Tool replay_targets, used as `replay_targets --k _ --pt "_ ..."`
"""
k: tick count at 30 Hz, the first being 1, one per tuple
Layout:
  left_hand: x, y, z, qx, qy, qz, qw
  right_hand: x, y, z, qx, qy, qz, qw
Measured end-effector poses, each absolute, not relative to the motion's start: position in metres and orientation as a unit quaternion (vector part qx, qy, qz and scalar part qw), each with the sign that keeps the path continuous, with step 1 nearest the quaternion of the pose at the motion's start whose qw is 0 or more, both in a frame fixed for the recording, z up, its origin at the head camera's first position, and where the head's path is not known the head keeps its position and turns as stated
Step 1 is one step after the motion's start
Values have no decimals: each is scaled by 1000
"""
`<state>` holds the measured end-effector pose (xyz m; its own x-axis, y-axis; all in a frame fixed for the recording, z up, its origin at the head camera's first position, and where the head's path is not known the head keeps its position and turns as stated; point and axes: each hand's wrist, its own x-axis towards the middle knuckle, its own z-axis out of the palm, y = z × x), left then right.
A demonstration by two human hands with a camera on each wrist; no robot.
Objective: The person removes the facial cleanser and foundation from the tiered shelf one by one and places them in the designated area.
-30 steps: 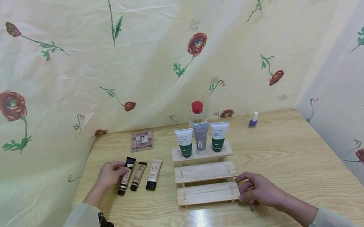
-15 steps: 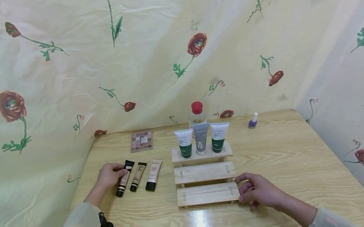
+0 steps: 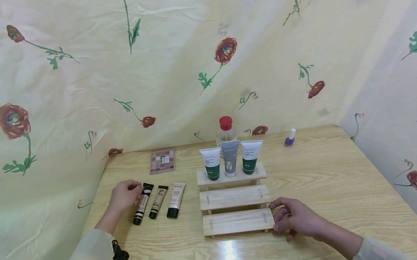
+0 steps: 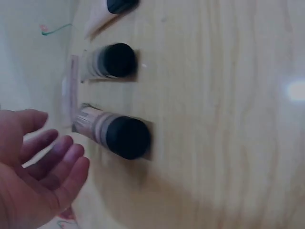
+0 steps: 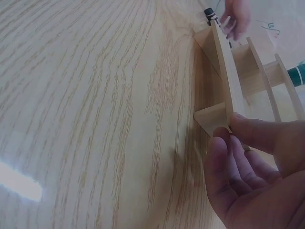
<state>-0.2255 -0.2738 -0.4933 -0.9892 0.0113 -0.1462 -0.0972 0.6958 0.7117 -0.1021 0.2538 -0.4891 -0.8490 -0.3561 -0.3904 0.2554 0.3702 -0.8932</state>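
Observation:
My left hand (image 3: 125,194) hovers beside the upper end of the leftmost concealer tube (image 3: 142,204), its loosely bent fingers apart from it in the left wrist view. This tube, beige with a black cap (image 4: 128,137), lies flat on the table. To its right lie a second beige tube (image 3: 158,202) and a pale pink BB cream tube (image 3: 176,200), caps toward me. My right hand (image 3: 297,219) pinches the right end of the lowest step of a three-step wooden rack (image 3: 238,222). In the right wrist view the thumb and index finger meet at the board's corner (image 5: 231,107).
On the rack's top step stand two white-green tubes (image 3: 212,164) (image 3: 252,157) and a grey tube (image 3: 230,158). Behind is a clear bottle with a red cap (image 3: 225,123). An eyeshadow palette (image 3: 162,161) lies back left; purple nail polish (image 3: 289,140) stands back right.
My left hand has let go of the leftmost tube and drawn slightly up and left. That tube's cap end has shifted a little toward me and left. The right hand stays on the rack.

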Motion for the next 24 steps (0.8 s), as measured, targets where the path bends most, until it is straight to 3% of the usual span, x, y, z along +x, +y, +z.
replay_targets --k 7,12,24 --pt "-232 -249 -464 45 910 413 14 -102 253 -488 -32 782 -560 272" --pt "-231 -216 -439 103 887 450 6 -103 253 -489 -33 781 -561 272" --pt "-220 -144 -406 210 830 512 65 -103 254 -489 -25 782 -559 276"
